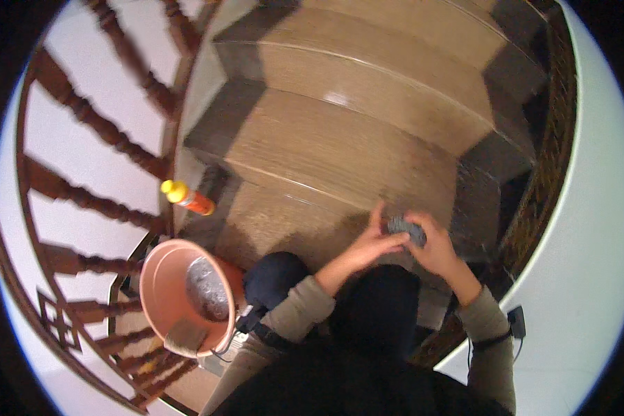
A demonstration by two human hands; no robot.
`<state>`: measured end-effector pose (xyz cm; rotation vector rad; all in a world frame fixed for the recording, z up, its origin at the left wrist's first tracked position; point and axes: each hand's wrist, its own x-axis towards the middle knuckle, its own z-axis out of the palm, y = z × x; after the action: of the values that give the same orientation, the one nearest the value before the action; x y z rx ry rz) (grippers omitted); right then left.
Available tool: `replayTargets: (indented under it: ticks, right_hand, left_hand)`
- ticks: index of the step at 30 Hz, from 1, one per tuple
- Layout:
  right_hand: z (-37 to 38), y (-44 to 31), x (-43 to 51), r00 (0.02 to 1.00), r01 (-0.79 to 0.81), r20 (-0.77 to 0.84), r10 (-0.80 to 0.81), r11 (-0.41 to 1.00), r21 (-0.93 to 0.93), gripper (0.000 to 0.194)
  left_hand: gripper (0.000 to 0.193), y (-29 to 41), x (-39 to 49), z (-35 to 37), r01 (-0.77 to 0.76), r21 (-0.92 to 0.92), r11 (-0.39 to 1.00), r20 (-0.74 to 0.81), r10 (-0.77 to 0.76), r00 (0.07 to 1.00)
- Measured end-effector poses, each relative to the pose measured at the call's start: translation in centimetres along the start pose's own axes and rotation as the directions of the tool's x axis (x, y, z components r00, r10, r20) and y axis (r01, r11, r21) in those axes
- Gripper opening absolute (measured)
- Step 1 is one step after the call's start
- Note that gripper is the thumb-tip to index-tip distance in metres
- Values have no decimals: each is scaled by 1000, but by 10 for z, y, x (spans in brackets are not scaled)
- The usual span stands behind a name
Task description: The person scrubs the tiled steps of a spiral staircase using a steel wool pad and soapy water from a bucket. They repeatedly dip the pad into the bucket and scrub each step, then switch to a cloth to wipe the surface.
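A small grey scrubbing pad (406,230), perhaps steel wool, is held between both hands above a wooden stair tread. My left hand (378,242) grips its left side, thumb across the near edge and a finger pointing up. From the right, my right hand (434,248) curls its fingers over the other end. Below them is a brown stair step (275,213) with dark side borders. To my left stands a pink plastic bucket (153,283) with foamy, murky water (206,288) inside. A brownish cloth or sponge (185,337) lies over its near rim.
A bottle (190,198) with a yellow top and orange-red body is on the step's left border. Dark wooden balusters (104,127) line the left side. A dark patterned skirting (543,187) and pale wall (593,208) bound the right. More steps (369,83) rise ahead.
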<state>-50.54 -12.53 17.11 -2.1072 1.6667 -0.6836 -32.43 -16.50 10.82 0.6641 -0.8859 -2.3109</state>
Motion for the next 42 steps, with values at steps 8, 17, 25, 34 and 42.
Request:
replayTargets:
  ticks: [8,17,25,34,42]
  right_hand:
    - [-74,200,-80,687,-721,-400,606,498,-482,44]
    - [9,191,-61,848,-427,-446,286,868,-255,29]
    - [17,180,-29,629,-728,-662,408,607,-317,26]
    - [-19,194,-62,599,-799,-569,563,377,-468,29]
    - [19,164,-37,818,-552,-455,353,704,-447,29]
  left_hand:
    - [75,-12,-53,-107,53,983,178,-147,567,811]
    - [63,-42,-108,-172,461,878,-126,-344,502,793]
    - [53,-45,-130,-204,592,802,81,-527,562,638]
    - [48,-37,-124,-199,597,790,140,-577,498,647]
    - [42,-34,-124,-214,543,815,202,-566,474,674]
